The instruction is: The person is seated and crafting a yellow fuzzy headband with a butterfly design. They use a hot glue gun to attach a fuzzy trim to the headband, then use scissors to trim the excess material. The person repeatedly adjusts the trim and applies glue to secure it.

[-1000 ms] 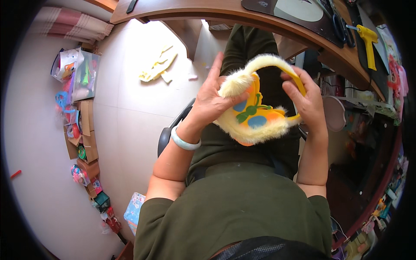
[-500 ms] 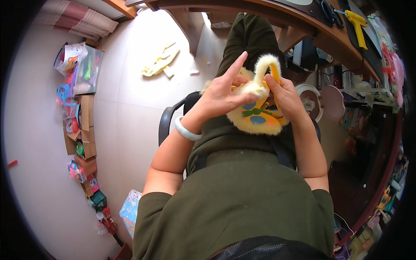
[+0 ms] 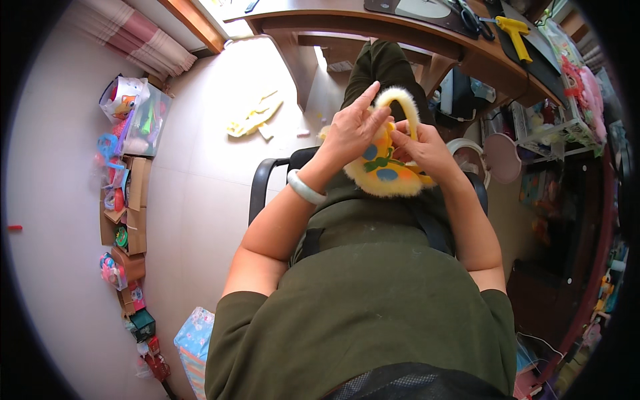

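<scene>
Over my lap is a fluffy cream-yellow plush bag (image 3: 393, 185) with a furry looped handle, blue oval patches and a green bow. My left hand (image 3: 353, 133), a pale bangle on its wrist, pinches the bag near the left base of the loop, its index finger stretched out. On the other side, my right hand (image 3: 423, 152) closes thumb and fingers on the bag by the loop's right end. The furry handle (image 3: 402, 99) arches up between both hands. Part of the bag is hidden behind my fingers.
A wooden desk (image 3: 287, 25) ahead holds a yellow glue gun (image 3: 515, 37) and dark-handled scissors (image 3: 477, 25). Yellow fabric scraps (image 3: 257, 117) lie on the floor. Cardboard boxes (image 3: 137, 220) line the left; a chair armrest (image 3: 260, 190) is beside me.
My left hand has come down from an open, spread pose to pinch the bag by the loop. The bag has shifted slightly left, its handle tilting over. My view has turned a little.
</scene>
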A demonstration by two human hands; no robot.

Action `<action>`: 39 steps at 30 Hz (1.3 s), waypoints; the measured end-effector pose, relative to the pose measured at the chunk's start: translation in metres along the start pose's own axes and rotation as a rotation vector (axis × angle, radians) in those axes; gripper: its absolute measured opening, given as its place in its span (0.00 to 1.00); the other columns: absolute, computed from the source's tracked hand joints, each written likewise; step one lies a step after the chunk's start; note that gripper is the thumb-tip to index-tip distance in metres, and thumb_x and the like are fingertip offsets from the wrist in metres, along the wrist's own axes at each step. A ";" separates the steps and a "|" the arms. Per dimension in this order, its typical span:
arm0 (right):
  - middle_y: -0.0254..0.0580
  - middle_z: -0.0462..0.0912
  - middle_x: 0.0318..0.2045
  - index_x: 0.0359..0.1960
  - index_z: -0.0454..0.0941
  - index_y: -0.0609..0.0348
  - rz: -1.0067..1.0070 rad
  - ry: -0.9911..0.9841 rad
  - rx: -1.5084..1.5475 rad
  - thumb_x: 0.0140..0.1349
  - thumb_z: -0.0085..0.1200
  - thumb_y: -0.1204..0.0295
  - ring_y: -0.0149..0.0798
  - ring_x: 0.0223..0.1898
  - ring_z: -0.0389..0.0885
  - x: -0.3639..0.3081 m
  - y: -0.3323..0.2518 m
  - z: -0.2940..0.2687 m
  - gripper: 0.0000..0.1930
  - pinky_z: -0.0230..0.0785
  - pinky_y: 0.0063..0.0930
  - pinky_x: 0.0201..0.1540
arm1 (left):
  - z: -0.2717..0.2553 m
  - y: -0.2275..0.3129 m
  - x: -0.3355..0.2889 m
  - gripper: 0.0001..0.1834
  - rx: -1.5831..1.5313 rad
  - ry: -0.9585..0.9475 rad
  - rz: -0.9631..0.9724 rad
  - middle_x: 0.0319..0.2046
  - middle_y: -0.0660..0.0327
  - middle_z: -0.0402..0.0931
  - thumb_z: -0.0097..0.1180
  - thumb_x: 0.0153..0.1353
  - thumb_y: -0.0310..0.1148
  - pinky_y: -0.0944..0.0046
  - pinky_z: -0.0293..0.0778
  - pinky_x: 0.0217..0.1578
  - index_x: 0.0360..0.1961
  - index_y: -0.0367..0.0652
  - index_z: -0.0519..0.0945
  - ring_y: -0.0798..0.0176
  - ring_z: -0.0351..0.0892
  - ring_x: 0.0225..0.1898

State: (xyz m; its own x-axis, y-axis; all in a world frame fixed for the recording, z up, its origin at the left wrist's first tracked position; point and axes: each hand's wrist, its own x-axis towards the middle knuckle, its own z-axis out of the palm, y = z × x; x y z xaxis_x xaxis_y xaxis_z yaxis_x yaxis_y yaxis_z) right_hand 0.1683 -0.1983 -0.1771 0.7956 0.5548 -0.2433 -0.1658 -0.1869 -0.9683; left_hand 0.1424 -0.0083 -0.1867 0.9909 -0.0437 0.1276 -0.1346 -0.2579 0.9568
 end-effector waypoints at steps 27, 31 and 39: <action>0.34 0.80 0.25 0.40 0.77 0.61 -0.068 0.035 -0.023 0.68 0.51 0.64 0.24 0.20 0.78 0.018 -0.030 -0.003 0.12 0.73 0.18 0.25 | -0.049 -0.011 -0.041 0.58 -0.221 -0.172 0.031 0.47 0.53 0.74 0.71 0.52 0.34 0.64 0.70 0.53 0.74 0.42 0.40 0.61 0.74 0.51; 0.36 0.80 0.35 0.54 0.71 0.62 -0.199 -0.097 0.222 0.66 0.55 0.62 0.26 0.32 0.79 0.009 -0.035 0.002 0.20 0.75 0.22 0.37 | -0.049 -0.008 -0.041 0.55 -0.308 -0.058 -0.045 0.44 0.55 0.75 0.70 0.52 0.30 0.64 0.71 0.50 0.73 0.39 0.43 0.63 0.75 0.48; 0.40 0.82 0.34 0.49 0.76 0.65 -0.437 0.238 -0.051 0.64 0.58 0.57 0.27 0.34 0.79 0.011 -0.044 0.020 0.22 0.73 0.22 0.38 | -0.031 0.011 -0.047 0.48 -0.229 -0.081 0.013 0.40 0.58 0.77 0.65 0.58 0.32 0.67 0.72 0.48 0.72 0.37 0.48 0.67 0.76 0.45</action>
State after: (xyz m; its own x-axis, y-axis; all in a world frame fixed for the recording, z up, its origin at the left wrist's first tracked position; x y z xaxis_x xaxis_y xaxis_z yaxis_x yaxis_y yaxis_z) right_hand 0.1723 -0.1679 -0.1386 0.8963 0.3904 0.2105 0.2372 -0.0209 -0.9712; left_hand 0.0945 0.0207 -0.1739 0.9838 -0.1257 0.1280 -0.1330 -0.0321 0.9906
